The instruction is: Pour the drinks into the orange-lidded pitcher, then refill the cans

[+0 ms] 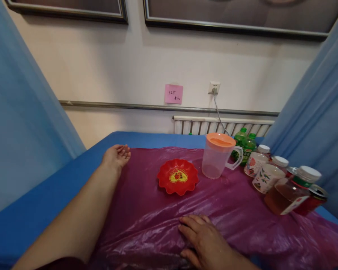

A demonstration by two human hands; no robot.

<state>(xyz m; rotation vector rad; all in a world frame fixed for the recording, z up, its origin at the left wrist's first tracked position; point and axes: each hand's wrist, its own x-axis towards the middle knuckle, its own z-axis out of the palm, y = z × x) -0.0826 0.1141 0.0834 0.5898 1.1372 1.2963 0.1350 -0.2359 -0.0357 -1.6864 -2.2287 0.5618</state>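
My left hand is stretched out to the far left corner of a purple plastic sheet. Its palm is turned up and the fingers are loosely curled, with nothing visible in them. Near the front, my right hand lies palm down on the wrinkled sheet, fingers extended. A red scalloped plate with a yellow print in its middle rests on the sheet between and beyond my hands. To its right stands a clear pitcher with an orange lid, its handle pointing right.
On the right stand green bottles, white-capped bottles, a bottle of brown drink and a dark red can. Blue cloth shows under the sheet. Blue curtains flank the table; a radiator is behind.
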